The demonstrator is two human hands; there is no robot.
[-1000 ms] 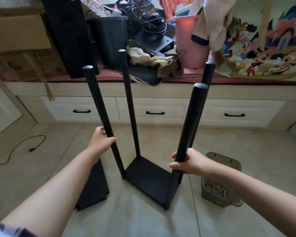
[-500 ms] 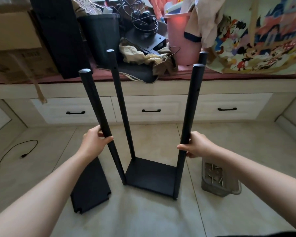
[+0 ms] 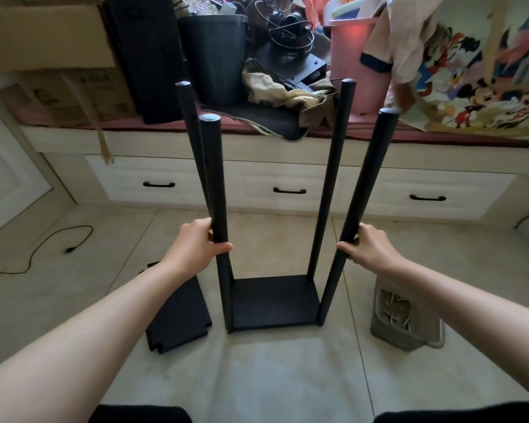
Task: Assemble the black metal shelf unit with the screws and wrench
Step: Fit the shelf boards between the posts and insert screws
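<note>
The black metal shelf unit stands upright on the tiled floor: a flat bottom shelf [image 3: 272,302] with a round post rising from each corner. My left hand [image 3: 196,247] grips the near left post [image 3: 216,184] about halfway up. Around the near right post [image 3: 362,190], at the same height, my right hand [image 3: 370,250] is curled. The two far posts [image 3: 333,166] stand free behind. A loose black shelf panel [image 3: 177,315] lies flat on the floor left of the unit. Screws lie in a clear plastic tub [image 3: 409,331] to the right. No wrench is visible.
A low white drawer cabinet [image 3: 287,190] runs across behind the unit, its top piled with boxes, a black bin [image 3: 211,56], cloth and a pink bucket. A black cable [image 3: 52,242] trails on the floor at left. My knees show at the bottom edge.
The unit has turned from a skewed angle to face me squarely, and both hands kept their grip on the near posts while it turned. The view has shifted closer.
</note>
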